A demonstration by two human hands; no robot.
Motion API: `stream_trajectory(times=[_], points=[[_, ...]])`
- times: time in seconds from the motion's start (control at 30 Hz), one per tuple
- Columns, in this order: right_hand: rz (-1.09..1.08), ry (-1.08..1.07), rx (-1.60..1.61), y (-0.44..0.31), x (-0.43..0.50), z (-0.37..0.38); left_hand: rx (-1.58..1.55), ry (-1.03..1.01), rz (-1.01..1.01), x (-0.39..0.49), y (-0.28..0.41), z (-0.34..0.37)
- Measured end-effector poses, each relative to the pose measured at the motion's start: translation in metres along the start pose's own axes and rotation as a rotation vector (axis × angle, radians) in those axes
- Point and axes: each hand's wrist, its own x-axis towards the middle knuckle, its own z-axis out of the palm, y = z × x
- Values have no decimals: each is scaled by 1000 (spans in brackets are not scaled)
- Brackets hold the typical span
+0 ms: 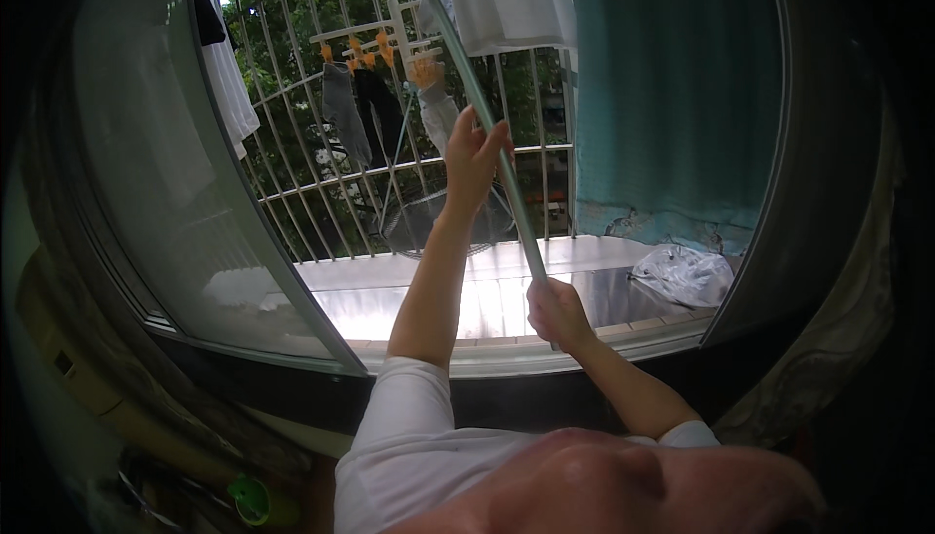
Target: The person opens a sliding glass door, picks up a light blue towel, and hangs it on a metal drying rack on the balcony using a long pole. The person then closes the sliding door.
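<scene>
A long metal pole [520, 201] slants up and to the left through the open window, and its top end runs out of the picture. Higher on the pole, my left hand [473, 157] grips it with the arm stretched out. My right hand [559, 313] is closed around it near the bottom end, above the window sill. Beyond the left hand hangs a white clip hanger [399, 31] with orange clips [356, 48]. From its clips hang a grey sock [343, 110], black socks [376, 114] and a pale garment [438, 114]. A white cloth [511, 0] hangs right of the pole's upper part.
Metal window bars [296, 132] stand behind the laundry, with a round wire rack [409, 223] against them. A teal curtain [672, 88] covers the right side, above a clear plastic bag [683, 274] on the ledge. A sliding glass pane [212, 242] stands left; a green container [256, 501] is below.
</scene>
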Motion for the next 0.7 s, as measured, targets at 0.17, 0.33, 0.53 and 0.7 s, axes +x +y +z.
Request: stream_trajectory(times=[0.17, 0.33, 0.53, 0.7], points=[[-31, -12, 80, -5, 28, 13, 72, -5, 66, 32, 3, -11], [-24, -6, 122, 1, 28, 14, 274, 15, 108, 37, -9, -15], [-36, -24, 121, 12, 18, 17, 422, 13, 113, 23, -5, -12], [-8, -50, 225, 25, 12, 28, 713, 6, 135, 18, 0, -5]])
